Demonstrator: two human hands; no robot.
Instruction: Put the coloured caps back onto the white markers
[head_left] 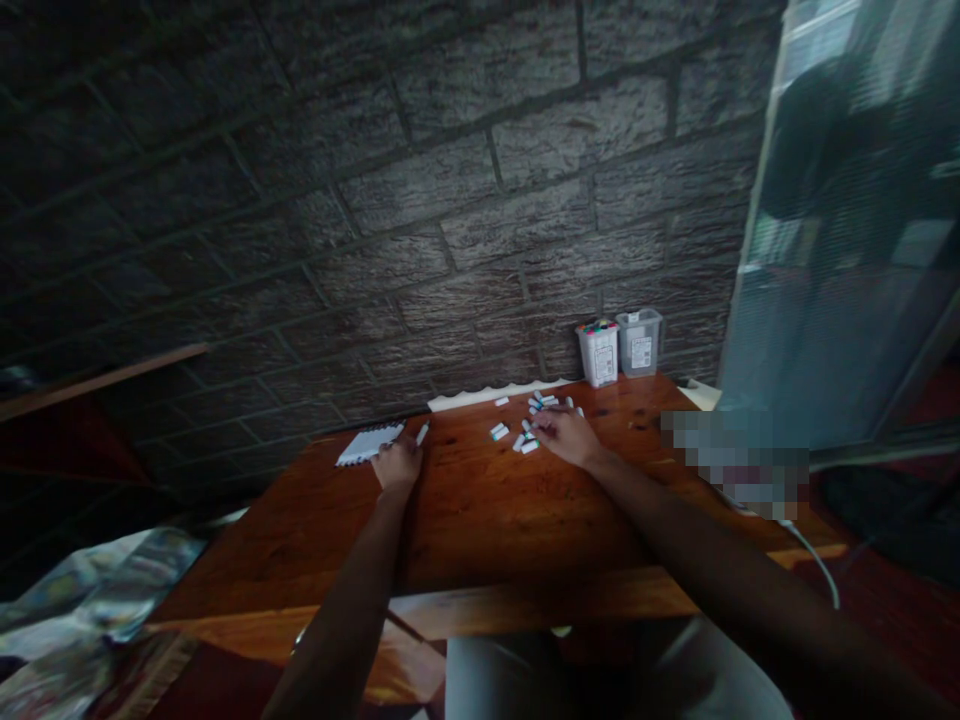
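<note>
My left hand (397,464) rests at the right edge of a spiral notepad (367,443) with white pages. A white marker (423,433) sticks out beyond its fingers, which seem closed around it. To the right, my right hand (568,436) reaches over a loose group of short white markers (499,432) with coloured ends. Its fingertips are drawn together at one marker (526,428) in the group; whether they grip it is too small to make out. Several more markers lie scattered behind and beside that hand.
Against the brick wall stand a clear tub filled with colourful-ended markers (598,355) and a second clear tub (639,345). A white wavy-edged strip (499,396) lies along the back of the wooden table (480,525). A blurred-out object with a white cable (814,560) is at the right.
</note>
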